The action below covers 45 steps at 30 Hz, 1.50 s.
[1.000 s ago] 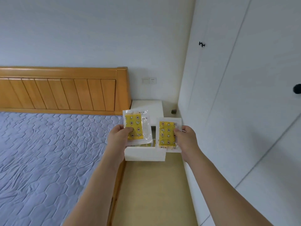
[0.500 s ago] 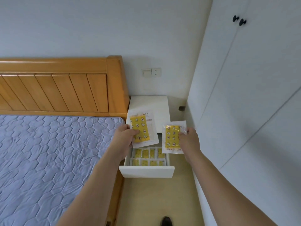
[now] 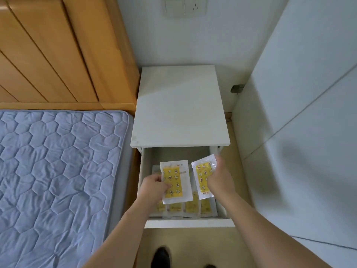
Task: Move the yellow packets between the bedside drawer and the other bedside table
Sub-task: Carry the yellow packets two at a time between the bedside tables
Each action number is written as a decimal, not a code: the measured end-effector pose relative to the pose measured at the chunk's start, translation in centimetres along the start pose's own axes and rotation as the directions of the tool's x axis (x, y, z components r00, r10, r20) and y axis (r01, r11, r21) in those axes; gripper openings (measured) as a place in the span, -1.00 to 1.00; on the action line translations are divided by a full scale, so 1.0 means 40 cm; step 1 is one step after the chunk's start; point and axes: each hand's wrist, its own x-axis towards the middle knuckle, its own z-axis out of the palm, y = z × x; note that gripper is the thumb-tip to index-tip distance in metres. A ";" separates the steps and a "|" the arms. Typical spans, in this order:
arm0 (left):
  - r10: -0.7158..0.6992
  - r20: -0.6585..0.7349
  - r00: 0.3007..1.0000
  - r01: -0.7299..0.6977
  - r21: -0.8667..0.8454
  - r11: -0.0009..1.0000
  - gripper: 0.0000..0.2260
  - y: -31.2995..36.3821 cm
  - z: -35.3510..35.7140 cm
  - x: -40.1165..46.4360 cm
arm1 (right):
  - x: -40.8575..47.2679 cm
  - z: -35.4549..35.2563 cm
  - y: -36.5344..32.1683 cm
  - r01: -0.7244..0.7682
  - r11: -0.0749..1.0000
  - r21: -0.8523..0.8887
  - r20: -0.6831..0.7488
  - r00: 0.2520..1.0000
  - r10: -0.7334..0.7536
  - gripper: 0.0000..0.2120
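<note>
Single head-worn wide-angle view, looking steeply down and forward from standing height onto the white bedside table [image 3: 180, 105] and its open drawer [image 3: 188, 223], close enough that both forearms fill the lower frame. Mattress [image 3: 58, 171] and wooden headboard [image 3: 58, 51] sit at left, a white cupboard wall [image 3: 301, 93] at right, a shoe tip [image 3: 161, 257] at the bottom edge. Straight edges bow near the frame borders.

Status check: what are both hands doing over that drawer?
Left hand grips one packet. Right hand grips another. Both above open drawer; nothing blocking.
</note>
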 end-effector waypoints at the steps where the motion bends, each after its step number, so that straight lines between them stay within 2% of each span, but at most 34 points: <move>1: -0.026 0.006 1.000 0.026 0.009 1.000 -0.92 -0.032 0.024 0.079 | 0.057 0.048 0.036 -0.015 1.000 -0.013 -0.002 1.000 0.015 -0.42; 6: -0.079 -0.006 0.997 0.080 0.040 0.996 -0.93 -0.155 0.142 0.392 | 0.269 0.245 0.195 -0.102 0.991 -0.085 -0.029 0.995 0.100 -0.37; 10: -0.066 0.040 0.997 0.063 0.083 0.995 -0.93 -0.193 0.235 0.524 | 0.373 0.329 0.275 -0.119 0.987 -0.106 -0.089 0.990 0.110 -0.37; 13: -0.034 0.050 0.998 0.024 0.198 0.980 -0.91 -0.208 0.286 0.564 | 0.413 0.349 0.309 -0.149 0.986 -0.074 -0.143 0.980 0.137 -0.31; 16: 0.010 0.024 1.000 -0.019 0.370 0.929 -0.93 -0.196 0.295 0.548 | 0.385 0.322 0.289 -0.176 0.983 -0.052 -0.079 0.982 0.172 -0.19; 20: 0.069 0.009 0.998 -0.064 0.508 0.859 -0.71 -0.097 0.236 0.409 | 0.263 0.221 0.171 -0.153 0.983 -0.106 -0.029 0.988 0.151 -0.17; 24: 0.147 0.026 0.989 -0.138 0.531 0.836 -0.69 0.046 0.119 0.183 | 0.069 0.066 -0.010 -0.040 0.982 -0.185 0.058 0.997 0.052 -0.48; 26: 0.229 0.048 0.972 -0.214 0.572 0.792 -0.72 0.125 0.048 0.039 | -0.050 -0.028 -0.120 0.044 0.967 -0.251 0.090 0.996 -0.022 -0.57; 30: 0.430 0.092 0.898 -0.382 0.648 0.659 -0.67 0.263 -0.087 -0.249 | -0.273 -0.182 -0.313 0.268 0.888 -0.373 0.120 0.963 -0.241 -0.56; 33: 0.565 0.078 0.821 -0.447 0.704 0.552 -0.66 0.312 -0.166 -0.423 | -0.391 -0.255 -0.412 0.407 0.807 -0.428 0.148 0.912 -0.382 -0.50; 36: 0.638 0.018 0.770 -0.437 0.743 0.507 -0.64 0.314 -0.224 -0.545 | -0.474 -0.303 -0.481 0.511 0.734 -0.447 0.163 0.853 -0.495 -0.48; 40: 0.682 -0.161 0.713 -0.354 0.757 0.549 -0.67 0.270 -0.287 -0.670 | -0.558 -0.322 -0.538 0.663 0.595 -0.453 0.270 0.739 -0.618 -0.53; 45: 0.638 -0.388 0.665 -0.170 0.753 0.635 -0.58 0.127 -0.378 -0.845 | -0.702 -0.270 -0.599 0.819 0.433 -0.377 0.435 0.570 -0.697 -0.49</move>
